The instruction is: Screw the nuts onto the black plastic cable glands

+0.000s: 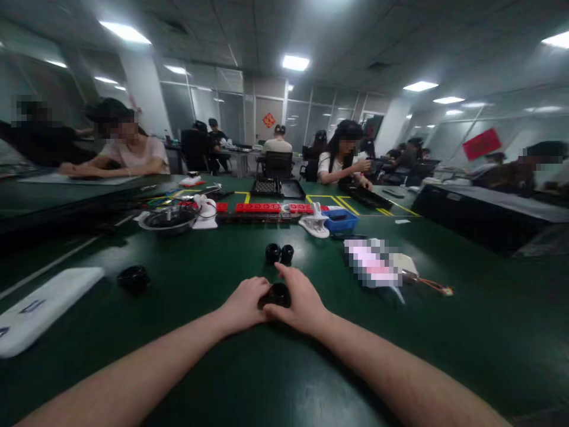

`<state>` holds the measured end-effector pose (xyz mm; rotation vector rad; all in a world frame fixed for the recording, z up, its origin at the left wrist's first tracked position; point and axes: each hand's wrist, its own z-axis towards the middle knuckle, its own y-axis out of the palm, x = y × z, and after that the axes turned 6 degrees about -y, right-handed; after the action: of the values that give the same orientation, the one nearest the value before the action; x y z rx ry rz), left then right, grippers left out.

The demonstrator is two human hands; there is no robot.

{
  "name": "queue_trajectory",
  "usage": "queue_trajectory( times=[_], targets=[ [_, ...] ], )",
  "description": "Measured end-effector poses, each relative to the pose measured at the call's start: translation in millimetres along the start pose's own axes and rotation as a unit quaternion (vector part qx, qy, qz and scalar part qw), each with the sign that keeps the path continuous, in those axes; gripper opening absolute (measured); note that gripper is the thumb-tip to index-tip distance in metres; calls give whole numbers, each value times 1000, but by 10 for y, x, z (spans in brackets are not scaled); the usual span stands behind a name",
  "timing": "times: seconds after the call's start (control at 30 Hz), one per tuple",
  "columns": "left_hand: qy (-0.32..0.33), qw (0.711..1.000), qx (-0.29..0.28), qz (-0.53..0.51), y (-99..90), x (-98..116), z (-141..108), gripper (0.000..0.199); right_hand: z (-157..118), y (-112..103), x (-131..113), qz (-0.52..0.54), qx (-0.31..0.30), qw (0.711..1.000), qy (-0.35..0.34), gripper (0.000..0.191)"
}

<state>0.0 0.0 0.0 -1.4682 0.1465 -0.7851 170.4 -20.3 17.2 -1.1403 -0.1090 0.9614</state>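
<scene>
Between my two hands, a black round part (280,294) rests low over the green table (284,367). My left hand (246,301) is curled against its left side, fingers bent. My right hand (304,299) wraps its right side, thumb across the near edge and index finger reaching forward. Just beyond my fingertips stand two small black cylindrical parts, one (272,253) on the left and another (287,254) close beside it. A further black round part (134,279) lies off to the left.
A white board (48,308) lies at the left. Farther back are a round metal tray (169,219), red strips (258,207), a blue bin (341,219) and a white stand (315,222). At right are a battery-like block (403,265) and a large black box (484,216). People sit beyond.
</scene>
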Motion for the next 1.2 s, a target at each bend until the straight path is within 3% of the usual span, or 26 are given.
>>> queue_trajectory(
  times=[0.2,0.47,0.57,0.67,0.8,1.03,1.2],
  targets=[
    [-24,1000,-10,-14,7,23,-17,25,-21,61,26,33,-3,999,-42,58],
    [-38,999,-1,-30,-4,11,-19,30,8,24,29,17,-17,998,-55,55],
    [-50,998,3,-26,-20,29,-26,29,16,56,47,23,4,998,-60,56],
    [-65,998,1,-17,-72,50,-36,32,20,98,84,63,69,994,-51,55],
    [-89,996,-22,-5,-220,-6,-89,42,23,143,147,117,161,980,-20,55],
    [-180,977,-81,78,-650,-417,-430,55,42,201,161,127,129,984,-3,57],
    [-227,922,-200,243,-1013,-602,-581,62,50,209,131,129,107,986,-10,52]
  ],
)
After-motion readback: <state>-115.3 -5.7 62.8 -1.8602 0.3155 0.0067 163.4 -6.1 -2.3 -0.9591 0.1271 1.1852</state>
